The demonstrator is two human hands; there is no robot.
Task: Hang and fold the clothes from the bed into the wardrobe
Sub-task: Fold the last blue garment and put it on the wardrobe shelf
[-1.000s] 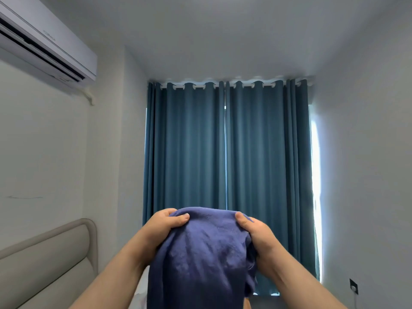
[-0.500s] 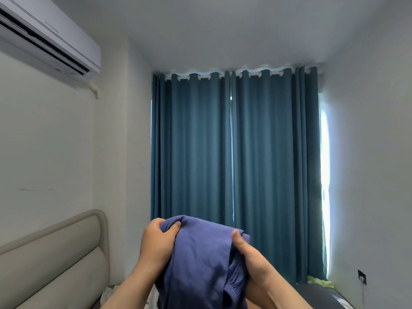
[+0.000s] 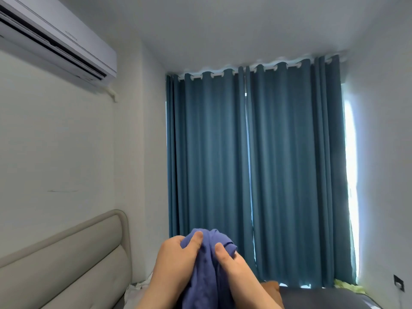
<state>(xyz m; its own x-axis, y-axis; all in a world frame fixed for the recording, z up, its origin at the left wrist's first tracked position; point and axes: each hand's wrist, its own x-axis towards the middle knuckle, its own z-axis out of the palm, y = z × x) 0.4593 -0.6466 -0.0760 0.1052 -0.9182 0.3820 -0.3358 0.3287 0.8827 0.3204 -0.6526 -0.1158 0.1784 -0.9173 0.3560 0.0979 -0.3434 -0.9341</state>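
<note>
Closest in, at 6 o'clock, the left hand (image 3: 176, 262) and the right hand (image 3: 237, 272) are held up side by side, both gripping a blue garment (image 3: 206, 277). The cloth is bunched into a narrow bundle between them. Its top pokes up above the hands and the rest hangs straight down past the bottom edge of the view. The left thumb presses on the front of the cloth near its top, and the right thumb lies on it a little lower. The other fingers of both hands are hidden behind the fabric. The garment is up in the air, not lying on the bed.

Just beyond the hands, at 4 o'clock, the dark cover of the bed (image 3: 323, 297) shows. A brown shape (image 3: 270, 289) that I cannot make out sits just behind the right forearm. A yellow-green cloth (image 3: 349, 287) lies at the bed's far edge, under the curtains. At 7 o'clock a bit of white fabric (image 3: 136, 288) lies beside the padded beige headboard (image 3: 66, 264), which stands against the left wall at 8 o'clock. A wall socket (image 3: 398, 285) sits low on the right wall at 4 o'clock.

Farthest off, from 12 to 1 o'clock, teal curtains (image 3: 256, 163) hang closed, with a strip of daylight (image 3: 351, 175) along their right edge. An air conditioner (image 3: 55, 39) is mounted high at 10 o'clock.
</note>
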